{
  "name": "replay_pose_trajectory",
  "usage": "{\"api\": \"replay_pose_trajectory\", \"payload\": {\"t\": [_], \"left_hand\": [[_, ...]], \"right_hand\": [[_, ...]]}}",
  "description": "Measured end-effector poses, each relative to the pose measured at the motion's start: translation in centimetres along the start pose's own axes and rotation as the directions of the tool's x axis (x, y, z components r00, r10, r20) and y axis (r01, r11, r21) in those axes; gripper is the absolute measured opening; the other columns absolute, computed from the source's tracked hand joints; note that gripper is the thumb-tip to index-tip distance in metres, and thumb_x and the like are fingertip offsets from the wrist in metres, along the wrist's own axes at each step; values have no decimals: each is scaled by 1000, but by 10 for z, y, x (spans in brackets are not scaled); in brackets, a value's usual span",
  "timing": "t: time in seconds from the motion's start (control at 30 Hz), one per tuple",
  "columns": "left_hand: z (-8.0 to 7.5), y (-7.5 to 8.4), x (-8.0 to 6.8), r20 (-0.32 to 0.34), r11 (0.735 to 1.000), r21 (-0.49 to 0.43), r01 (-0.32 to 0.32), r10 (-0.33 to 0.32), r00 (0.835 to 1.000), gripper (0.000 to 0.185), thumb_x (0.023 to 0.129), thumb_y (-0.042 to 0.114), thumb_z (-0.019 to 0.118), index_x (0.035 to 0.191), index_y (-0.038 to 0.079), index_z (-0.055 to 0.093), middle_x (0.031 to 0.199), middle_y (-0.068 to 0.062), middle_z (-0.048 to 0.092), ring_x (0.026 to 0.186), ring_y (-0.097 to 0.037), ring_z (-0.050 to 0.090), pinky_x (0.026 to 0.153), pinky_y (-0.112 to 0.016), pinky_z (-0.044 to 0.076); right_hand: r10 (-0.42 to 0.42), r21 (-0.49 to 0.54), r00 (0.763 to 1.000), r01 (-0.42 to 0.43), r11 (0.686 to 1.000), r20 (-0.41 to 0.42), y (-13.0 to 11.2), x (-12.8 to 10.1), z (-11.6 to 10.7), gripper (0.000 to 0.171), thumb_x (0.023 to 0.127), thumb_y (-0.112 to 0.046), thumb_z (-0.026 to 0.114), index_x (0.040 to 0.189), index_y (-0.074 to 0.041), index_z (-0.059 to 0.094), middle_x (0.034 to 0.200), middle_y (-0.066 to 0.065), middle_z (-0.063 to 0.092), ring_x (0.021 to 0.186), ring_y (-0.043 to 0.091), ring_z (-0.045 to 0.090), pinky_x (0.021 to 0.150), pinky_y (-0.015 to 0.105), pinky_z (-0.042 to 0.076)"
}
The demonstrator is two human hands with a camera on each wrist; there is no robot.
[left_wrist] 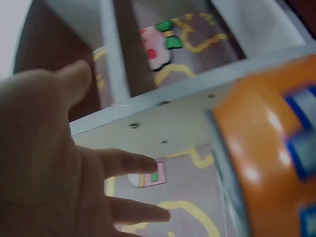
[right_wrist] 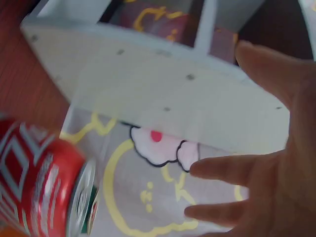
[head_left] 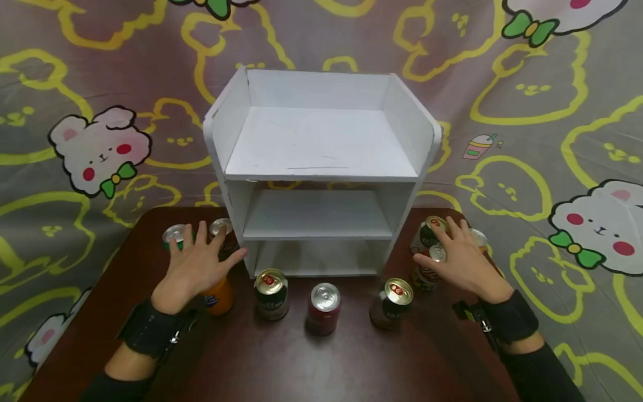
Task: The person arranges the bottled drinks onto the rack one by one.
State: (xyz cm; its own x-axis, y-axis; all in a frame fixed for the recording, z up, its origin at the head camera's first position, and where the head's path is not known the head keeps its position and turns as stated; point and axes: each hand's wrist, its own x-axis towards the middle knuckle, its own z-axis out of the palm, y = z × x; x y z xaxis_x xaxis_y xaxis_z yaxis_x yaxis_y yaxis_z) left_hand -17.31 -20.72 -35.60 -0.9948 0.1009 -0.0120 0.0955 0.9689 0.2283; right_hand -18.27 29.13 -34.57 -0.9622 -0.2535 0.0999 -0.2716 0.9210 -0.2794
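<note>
Spread and flat, both hands hover palm-down over cans without gripping any: the left hand (head_left: 198, 267) sits above an orange can (head_left: 219, 296) at the shelf's left side, the right hand (head_left: 459, 258) above a cluster of cans (head_left: 427, 251) at its right; the wrist views show straight fingers and no contact that can be confirmed.

Nearest the person, three cans stand upright in a row on the dark brown table (head_left: 301, 363): a green can (head_left: 272, 293), a red can (head_left: 324, 308) and a dark can (head_left: 393, 301), each apart from its neighbours. Such cans are probably rigid, smooth and somewhat slippery, moderately heavy if full; the cylindrical wall at mid-height is the likely hold, since the top offers little purchase.

Behind the left hand stand a green-rimmed can (head_left: 174, 235) and a silver-topped can (head_left: 221, 228). Beyond, the white shelf unit (head_left: 321, 167) offers three open tiers; the top tray has raised side walls, and the lower bays look low, so clearance is judged tight. Table edges lie close outside both clusters.
</note>
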Motion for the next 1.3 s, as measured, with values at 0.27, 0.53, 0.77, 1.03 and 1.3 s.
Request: {"api": "replay_pose_trajectory", "payload": {"t": [0.27,0.53,0.77,1.03,1.3], "left_hand": [[-12,9,-7,-202,994,-71,-81,66,977,60,96,48,47,125,-4,56,114,-28,56,83,-40,58,59,-48,49],[-9,29,-9,-252,980,-132,-151,114,961,47,96,45,51,110,3,65,97,-18,63,70,-28,59,50,-38,46],[-7,33,-15,-233,976,-156,-150,112,966,48,95,50,48,108,7,65,98,-13,62,69,-23,57,51,-35,44],[-2,36,-16,-117,957,-170,-237,219,969,42,97,34,54,121,0,59,120,-22,57,105,-39,56,84,-55,45],[4,38,-14,-78,950,-194,-245,234,969,41,96,32,54,120,-1,59,117,-23,58,100,-38,58,79,-52,48]], "right_hand": [[-185,161,955,225,961,-231,-11,-12,22,31,91,-22,65,116,-3,61,112,13,60,97,29,60,75,45,51],[-148,321,969,206,924,-197,-21,-25,62,36,92,-18,63,124,-4,54,115,9,58,97,24,57,77,43,48],[-22,654,999,40,756,-36,-36,-36,100,56,90,-17,67,136,-3,39,126,18,50,109,28,55,84,35,50],[164,737,984,-59,674,-71,-49,-51,123,68,79,-14,78,135,-9,41,123,12,54,105,19,56,79,27,50],[264,673,959,-126,729,-107,-45,-49,135,85,70,-15,85,138,-5,34,119,15,55,104,27,57,79,33,49]]}}
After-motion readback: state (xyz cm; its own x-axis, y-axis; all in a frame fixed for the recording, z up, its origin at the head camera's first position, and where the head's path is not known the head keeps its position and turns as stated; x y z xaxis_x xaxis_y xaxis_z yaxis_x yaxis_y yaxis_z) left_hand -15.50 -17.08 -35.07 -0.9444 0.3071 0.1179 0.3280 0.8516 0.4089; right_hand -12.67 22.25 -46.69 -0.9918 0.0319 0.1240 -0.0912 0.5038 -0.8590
